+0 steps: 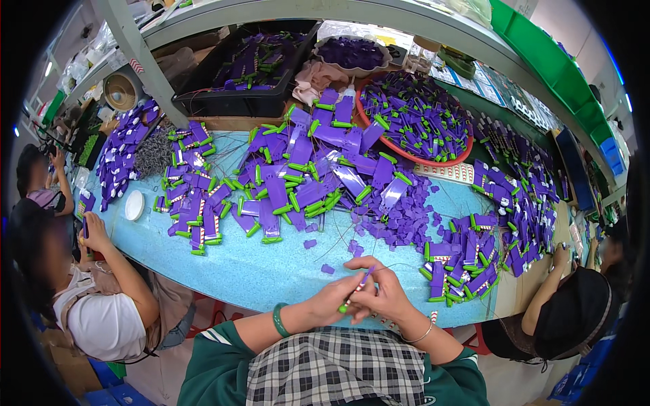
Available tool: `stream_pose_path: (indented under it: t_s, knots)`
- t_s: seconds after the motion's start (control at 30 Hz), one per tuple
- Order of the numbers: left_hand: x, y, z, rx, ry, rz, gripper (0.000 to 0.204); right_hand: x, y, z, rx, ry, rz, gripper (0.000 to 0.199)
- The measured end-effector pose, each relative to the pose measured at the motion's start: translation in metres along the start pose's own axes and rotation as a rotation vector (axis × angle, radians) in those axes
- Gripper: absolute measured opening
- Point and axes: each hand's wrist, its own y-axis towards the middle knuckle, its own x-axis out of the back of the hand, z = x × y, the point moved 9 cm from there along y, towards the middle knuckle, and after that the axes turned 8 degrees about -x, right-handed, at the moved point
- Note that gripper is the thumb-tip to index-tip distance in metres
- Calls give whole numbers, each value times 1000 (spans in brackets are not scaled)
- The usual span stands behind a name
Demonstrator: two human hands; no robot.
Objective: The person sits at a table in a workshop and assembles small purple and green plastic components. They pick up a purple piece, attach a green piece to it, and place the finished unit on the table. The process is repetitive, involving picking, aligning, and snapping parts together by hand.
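At the table's near edge, my left hand [332, 299] and my right hand [384, 292] meet around one small part. It is a narrow purple piece with a green end [343, 308] and a striped strip along it, tilted between the hands. My left fingers are closed around its lower portion. Thumb and forefinger of my right hand pinch near its upper purple end. Fingers hide much of the piece. Just beyond the hands lies a loose purple chip [328, 268]. Farther off is a heap of small purple chips [406, 220].
A large pile of purple-and-green parts [298, 179] covers the middle, with another pile [467, 260] at right. A red basin [452, 162] and a black crate [230, 103] stand behind, under a metal shelf [325, 12]. A white lid [135, 205] lies left. Co-workers sit on both sides.
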Motion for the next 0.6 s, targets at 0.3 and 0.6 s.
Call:
stream_pose_path:
  t_s: [0.3,0.6]
  knots:
    - [-11,2,-20,-138,270,153,30,-4,0,11,26,551,155,40]
    - [-76,-57,-100,-1479,1971,147,23,7,1,8,-20,606,148,18]
